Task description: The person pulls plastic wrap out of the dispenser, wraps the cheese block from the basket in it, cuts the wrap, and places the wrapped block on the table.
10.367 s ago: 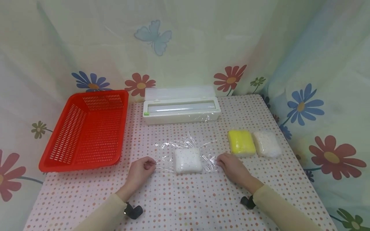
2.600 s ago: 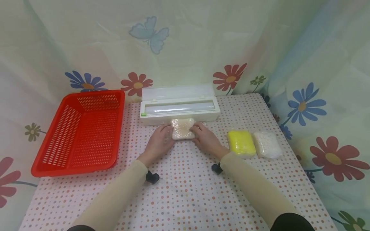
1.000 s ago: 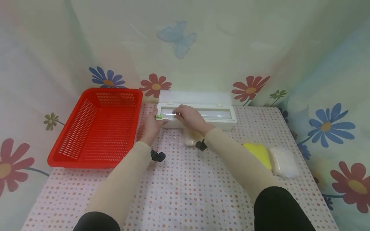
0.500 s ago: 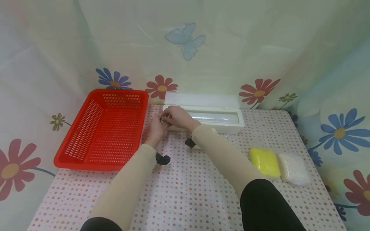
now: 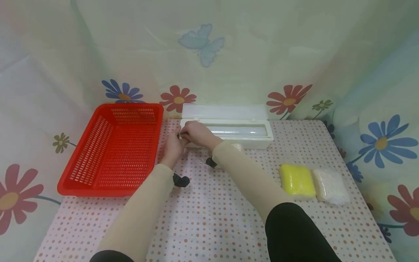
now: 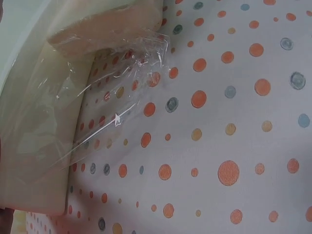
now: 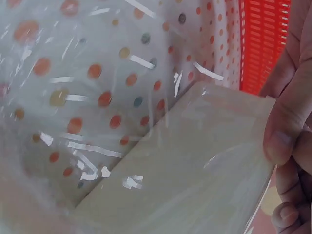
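A white cling film dispenser [image 5: 242,142] stands along the back with its lid raised. My left hand [image 5: 172,146] grips its left end; in the right wrist view a thumb [image 7: 280,144] presses on that corner. My right hand [image 5: 198,134] reaches across to the same end, fingers curled against the left hand. The fingers hide the green cutter slider, and what the right fingertips hold cannot be seen. A pale film-covered block [image 6: 105,29] lies against the dispenser's front, partly hidden by my right wrist in the head view. Loose clear film [image 6: 117,114] spreads from it.
A red plastic basket [image 5: 62,189] stands on the left of the dotted table [image 5: 209,225]. To the right lie a wrapped yellow block [image 5: 298,181] and a wrapped white block [image 5: 330,185], side by side. A flowered curtain [image 5: 242,65] hangs behind the table.
Earlier, both hands carried the wrapped block up to the dispenser's front and left it there. My left hand then took the dispenser's left end, and my right hand moved left to meet it.
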{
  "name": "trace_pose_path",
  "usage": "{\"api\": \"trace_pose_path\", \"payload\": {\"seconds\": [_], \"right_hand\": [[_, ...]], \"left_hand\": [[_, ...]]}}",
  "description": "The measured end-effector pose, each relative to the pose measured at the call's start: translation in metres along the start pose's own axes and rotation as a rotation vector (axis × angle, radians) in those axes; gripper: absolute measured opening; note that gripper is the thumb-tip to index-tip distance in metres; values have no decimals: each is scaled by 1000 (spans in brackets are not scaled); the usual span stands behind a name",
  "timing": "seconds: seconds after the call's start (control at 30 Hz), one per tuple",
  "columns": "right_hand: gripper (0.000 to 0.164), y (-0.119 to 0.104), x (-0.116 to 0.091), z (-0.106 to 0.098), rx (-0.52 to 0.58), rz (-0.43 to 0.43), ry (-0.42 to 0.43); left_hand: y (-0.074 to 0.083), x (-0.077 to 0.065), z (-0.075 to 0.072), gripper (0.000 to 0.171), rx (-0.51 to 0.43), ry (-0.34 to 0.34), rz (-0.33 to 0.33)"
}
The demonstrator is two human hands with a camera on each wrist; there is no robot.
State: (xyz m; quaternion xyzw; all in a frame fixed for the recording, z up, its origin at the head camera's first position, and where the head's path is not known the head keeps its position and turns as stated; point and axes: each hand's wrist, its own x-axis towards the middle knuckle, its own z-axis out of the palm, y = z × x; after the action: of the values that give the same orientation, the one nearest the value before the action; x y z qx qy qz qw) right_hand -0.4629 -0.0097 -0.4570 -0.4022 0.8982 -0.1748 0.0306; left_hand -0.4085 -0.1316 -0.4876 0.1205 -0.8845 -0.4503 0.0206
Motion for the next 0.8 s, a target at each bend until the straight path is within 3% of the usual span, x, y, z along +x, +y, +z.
{"api": "trace_pose_path", "payload": {"seconds": [0.2, 0.33, 0.53, 0.8], "right_hand": [[16, 4, -5, -2, 9, -31, 14], [17, 9, -12, -5, 23, -9, 9], [18, 27, -33, -10, 71, 14, 31], [18, 55, -71, -16, 179, 56, 65]], "left_hand": [[2, -1, -2, 71, 83, 23, 21], [4, -1, -1, 75, 95, -3, 40], [5, 0, 1, 81, 69, -69, 48], [-2, -1, -2, 83, -1, -81, 15]]}}
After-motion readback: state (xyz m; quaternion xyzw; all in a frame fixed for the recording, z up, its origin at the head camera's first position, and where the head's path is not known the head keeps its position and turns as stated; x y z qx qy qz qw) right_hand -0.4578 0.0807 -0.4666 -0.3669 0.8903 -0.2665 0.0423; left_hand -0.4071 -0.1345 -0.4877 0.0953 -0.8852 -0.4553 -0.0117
